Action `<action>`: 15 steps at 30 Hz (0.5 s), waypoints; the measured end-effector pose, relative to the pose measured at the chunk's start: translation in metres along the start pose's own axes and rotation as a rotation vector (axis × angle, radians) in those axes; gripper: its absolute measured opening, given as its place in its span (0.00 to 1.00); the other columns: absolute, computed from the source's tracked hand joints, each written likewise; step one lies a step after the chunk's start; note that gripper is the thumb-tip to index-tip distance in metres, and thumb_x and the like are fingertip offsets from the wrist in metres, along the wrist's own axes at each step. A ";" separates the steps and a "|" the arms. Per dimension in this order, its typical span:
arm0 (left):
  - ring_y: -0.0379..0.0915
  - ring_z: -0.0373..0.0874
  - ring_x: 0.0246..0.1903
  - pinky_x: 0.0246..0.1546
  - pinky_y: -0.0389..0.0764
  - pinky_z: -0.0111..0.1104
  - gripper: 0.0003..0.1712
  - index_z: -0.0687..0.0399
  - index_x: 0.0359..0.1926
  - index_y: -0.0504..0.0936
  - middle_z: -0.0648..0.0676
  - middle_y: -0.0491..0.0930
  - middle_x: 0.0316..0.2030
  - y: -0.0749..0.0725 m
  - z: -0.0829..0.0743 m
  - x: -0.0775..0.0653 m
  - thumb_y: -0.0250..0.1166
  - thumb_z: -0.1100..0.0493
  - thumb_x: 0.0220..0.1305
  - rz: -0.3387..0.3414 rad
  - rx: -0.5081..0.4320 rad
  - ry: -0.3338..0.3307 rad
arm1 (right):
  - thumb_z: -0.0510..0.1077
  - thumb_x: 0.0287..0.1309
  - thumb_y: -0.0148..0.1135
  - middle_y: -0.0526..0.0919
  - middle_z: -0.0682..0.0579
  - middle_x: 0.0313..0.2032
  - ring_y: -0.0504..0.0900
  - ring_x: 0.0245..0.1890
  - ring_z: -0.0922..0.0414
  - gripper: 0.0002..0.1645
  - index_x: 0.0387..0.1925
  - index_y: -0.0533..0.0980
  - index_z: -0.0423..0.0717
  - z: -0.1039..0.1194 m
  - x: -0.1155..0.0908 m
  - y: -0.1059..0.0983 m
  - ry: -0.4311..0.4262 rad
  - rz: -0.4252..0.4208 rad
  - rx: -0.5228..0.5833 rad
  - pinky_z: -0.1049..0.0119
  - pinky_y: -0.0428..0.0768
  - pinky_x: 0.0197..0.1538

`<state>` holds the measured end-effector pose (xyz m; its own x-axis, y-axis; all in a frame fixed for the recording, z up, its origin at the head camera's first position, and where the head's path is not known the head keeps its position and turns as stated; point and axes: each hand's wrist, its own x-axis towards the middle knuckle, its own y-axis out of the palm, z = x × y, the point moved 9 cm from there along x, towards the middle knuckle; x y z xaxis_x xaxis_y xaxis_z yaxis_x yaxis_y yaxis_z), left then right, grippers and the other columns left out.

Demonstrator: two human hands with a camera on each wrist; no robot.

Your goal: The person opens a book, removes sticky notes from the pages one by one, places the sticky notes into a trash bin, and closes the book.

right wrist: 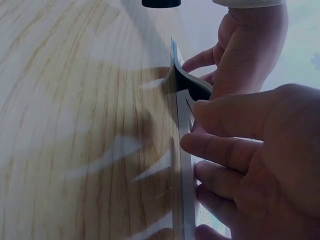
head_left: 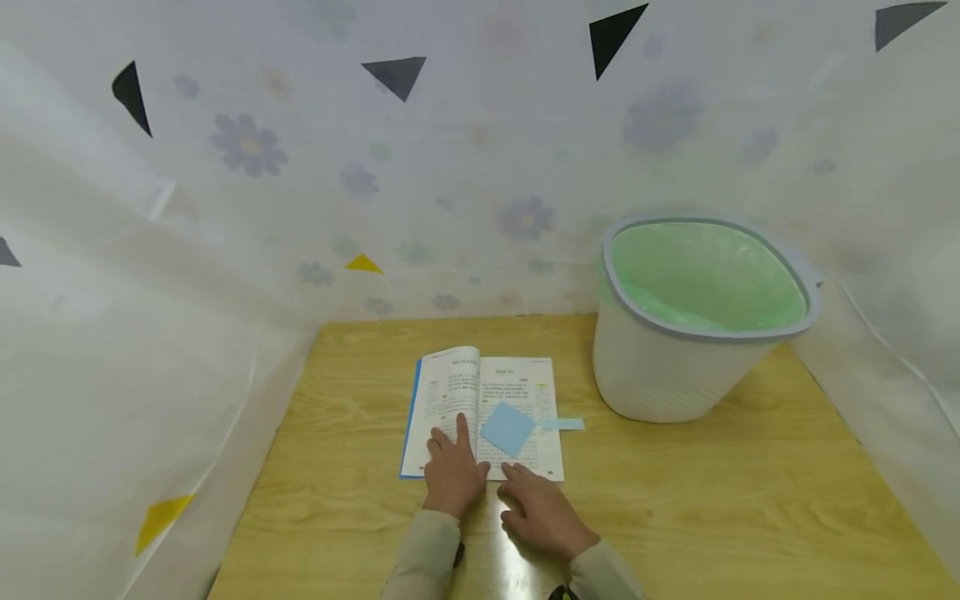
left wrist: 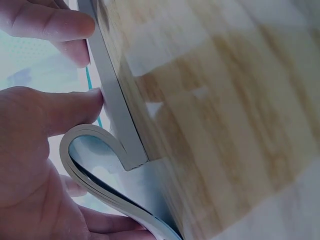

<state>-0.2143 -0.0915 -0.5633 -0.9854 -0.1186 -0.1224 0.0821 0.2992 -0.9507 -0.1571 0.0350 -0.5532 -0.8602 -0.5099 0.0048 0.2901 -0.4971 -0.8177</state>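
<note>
An open book (head_left: 517,371) with printed pages and a blue cover edge lies on the wooden table. A light blue square of paper (head_left: 508,429) rests turned cornerwise on its right page. My left hand (head_left: 453,475) presses the left page near the spine, fingers spread and thumb towards the bottom edge. At the lower edge of the right page, my right hand (head_left: 543,510) touches the book with loosely bent fingers. The left wrist view shows the left pages (left wrist: 75,145) bulging up in a curve beside the thumb. A light blue strip (head_left: 566,424) sticks out past the right page.
A white basket (head_left: 645,375) with a grey rim and a green liner (head_left: 705,271) stands at the back right of the table (head_left: 352,450). White flower-patterned sheeting (head_left: 450,192) hangs behind and along both sides, with black, grey and yellow triangles on it.
</note>
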 end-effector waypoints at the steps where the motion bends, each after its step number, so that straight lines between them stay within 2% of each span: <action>1: 0.62 0.70 0.64 0.43 0.81 0.57 0.52 0.55 0.76 0.56 0.81 0.58 0.67 0.000 0.000 0.000 0.71 0.44 0.58 0.004 0.003 0.002 | 0.45 0.58 0.62 0.75 0.38 0.65 0.73 0.67 0.39 0.16 0.46 0.81 0.43 0.000 0.000 0.000 0.001 0.002 0.002 0.37 0.72 0.64; 9: 0.62 0.70 0.66 0.46 0.81 0.58 0.54 0.54 0.77 0.55 0.80 0.58 0.67 -0.002 0.001 0.000 0.72 0.42 0.56 0.006 0.014 0.000 | 0.47 0.62 0.62 0.74 0.38 0.66 0.73 0.67 0.40 0.19 0.51 0.80 0.42 0.001 0.004 -0.003 -0.009 0.060 0.013 0.39 0.71 0.65; 15: 0.66 0.68 0.60 0.39 0.83 0.52 0.55 0.54 0.75 0.59 0.79 0.62 0.64 -0.003 -0.001 0.000 0.75 0.43 0.52 -0.031 -0.004 0.019 | 0.47 0.66 0.60 0.83 0.44 0.56 0.80 0.59 0.43 0.18 0.52 0.80 0.43 -0.006 0.011 -0.011 0.040 0.037 0.114 0.43 0.75 0.62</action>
<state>-0.2150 -0.0917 -0.5604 -0.9900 -0.1101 -0.0879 0.0512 0.2998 -0.9526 -0.1723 0.0390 -0.5474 -0.8635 -0.5020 -0.0495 0.3662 -0.5563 -0.7459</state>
